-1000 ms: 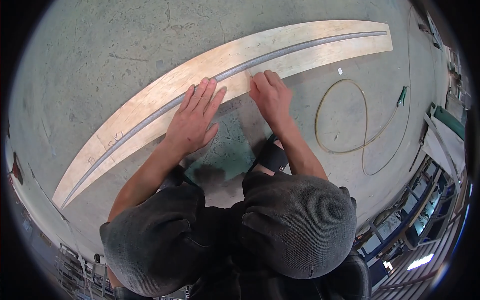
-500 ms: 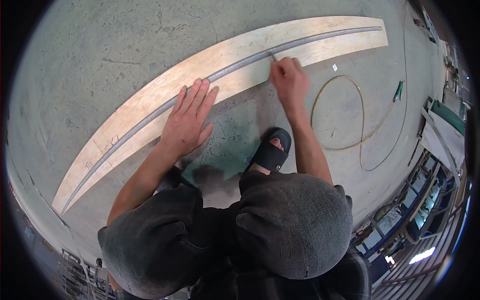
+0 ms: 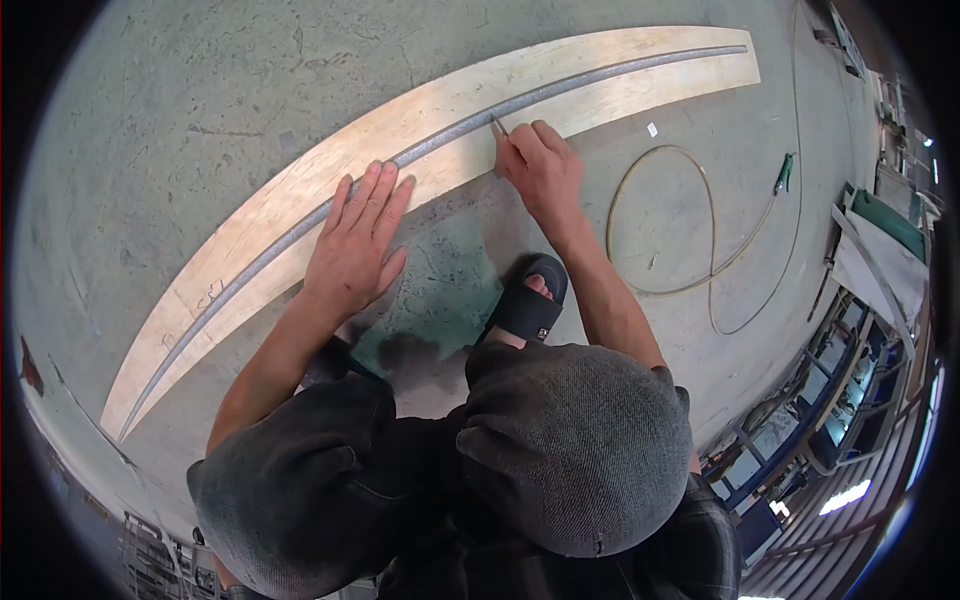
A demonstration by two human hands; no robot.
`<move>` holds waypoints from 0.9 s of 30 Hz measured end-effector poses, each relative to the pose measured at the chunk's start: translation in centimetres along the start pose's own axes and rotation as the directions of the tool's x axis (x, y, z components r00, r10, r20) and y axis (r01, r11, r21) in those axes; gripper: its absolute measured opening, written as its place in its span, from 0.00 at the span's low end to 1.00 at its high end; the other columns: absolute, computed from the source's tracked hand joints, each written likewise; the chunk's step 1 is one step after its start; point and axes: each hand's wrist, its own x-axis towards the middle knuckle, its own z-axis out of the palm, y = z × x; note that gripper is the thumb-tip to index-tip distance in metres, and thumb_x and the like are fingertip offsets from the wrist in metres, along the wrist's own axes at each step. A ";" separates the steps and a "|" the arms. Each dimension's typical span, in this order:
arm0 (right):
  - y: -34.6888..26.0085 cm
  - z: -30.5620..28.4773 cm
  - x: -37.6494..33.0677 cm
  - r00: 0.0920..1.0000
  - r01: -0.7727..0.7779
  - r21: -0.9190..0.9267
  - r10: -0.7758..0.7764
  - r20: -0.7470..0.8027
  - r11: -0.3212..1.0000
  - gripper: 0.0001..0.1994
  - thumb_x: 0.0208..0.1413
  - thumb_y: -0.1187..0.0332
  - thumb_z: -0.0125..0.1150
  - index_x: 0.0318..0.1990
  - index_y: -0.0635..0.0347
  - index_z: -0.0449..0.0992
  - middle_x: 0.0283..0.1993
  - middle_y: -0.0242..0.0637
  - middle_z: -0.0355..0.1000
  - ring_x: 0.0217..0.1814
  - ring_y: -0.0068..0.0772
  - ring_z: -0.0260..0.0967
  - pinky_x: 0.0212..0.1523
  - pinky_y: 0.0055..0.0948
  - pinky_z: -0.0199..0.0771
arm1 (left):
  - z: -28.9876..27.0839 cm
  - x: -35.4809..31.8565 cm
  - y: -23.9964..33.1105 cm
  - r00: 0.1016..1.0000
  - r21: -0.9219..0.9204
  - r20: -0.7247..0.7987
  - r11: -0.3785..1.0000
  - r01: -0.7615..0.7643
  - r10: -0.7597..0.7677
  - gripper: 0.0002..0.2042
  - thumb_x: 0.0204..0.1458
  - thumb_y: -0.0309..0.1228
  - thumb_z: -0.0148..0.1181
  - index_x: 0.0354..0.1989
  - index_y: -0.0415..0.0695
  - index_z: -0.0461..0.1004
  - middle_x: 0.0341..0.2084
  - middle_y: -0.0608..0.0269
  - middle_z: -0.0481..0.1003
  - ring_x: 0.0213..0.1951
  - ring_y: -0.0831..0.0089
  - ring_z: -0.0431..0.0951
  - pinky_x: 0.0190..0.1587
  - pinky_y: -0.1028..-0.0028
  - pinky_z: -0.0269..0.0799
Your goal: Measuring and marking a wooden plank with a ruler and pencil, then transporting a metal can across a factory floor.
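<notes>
Strip (image 3: 570, 87): grey, curved, lying along the board (image 3: 310, 190) on the floor (image 3: 250, 80); long axis lower left to upper right.
Left hand (image 3: 352, 245): nearer, touching the strip; palm down, unclenched, fingers laid across it.
Right hand (image 3: 545, 172): curled, pinching a thin tool (image 3: 499, 126); strip just beyond the knuckles, tool's tip at its near edge.

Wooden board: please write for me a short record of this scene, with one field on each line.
Board: pale wood, curved, lying on floor
Strip: grey, running along the board
Left hand: fingers laid flat across strip and board
Right hand: gripping a thin object, tip at the strip
Also on floor: looped hose, white scrap
</notes>
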 end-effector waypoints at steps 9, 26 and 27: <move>0.4 -0.2 0.2 0.998 0.066 0.015 -0.066 -0.012 0.998 0.09 0.52 0.74 0.67 0.26 0.58 0.71 0.26 0.40 0.69 0.26 0.42 0.71 0.26 0.36 0.69 | -0.2 -0.1 0.0 1.000 0.001 0.001 1.000 -0.001 0.001 0.41 0.54 0.39 0.64 0.75 0.42 0.53 0.75 0.50 0.51 0.77 0.57 0.47 0.77 0.53 0.40; 2.4 -1.2 0.9 1.000 -0.030 -0.022 0.030 0.005 0.999 0.07 0.52 0.73 0.67 0.26 0.58 0.73 0.26 0.38 0.70 0.26 0.41 0.71 0.28 0.36 0.70 | -0.1 0.1 0.2 1.000 -0.002 -0.023 1.000 -0.001 0.001 0.41 0.51 0.35 0.66 0.74 0.41 0.55 0.74 0.49 0.53 0.76 0.56 0.49 0.76 0.52 0.42; 2.0 -0.9 0.7 1.000 -0.030 -0.019 0.030 0.005 0.999 0.07 0.52 0.73 0.67 0.26 0.58 0.73 0.26 0.38 0.70 0.26 0.41 0.71 0.28 0.36 0.70 | -0.1 0.0 0.1 1.000 0.010 -0.016 1.000 0.002 -0.001 0.40 0.52 0.37 0.66 0.74 0.41 0.55 0.74 0.50 0.53 0.76 0.57 0.49 0.77 0.52 0.41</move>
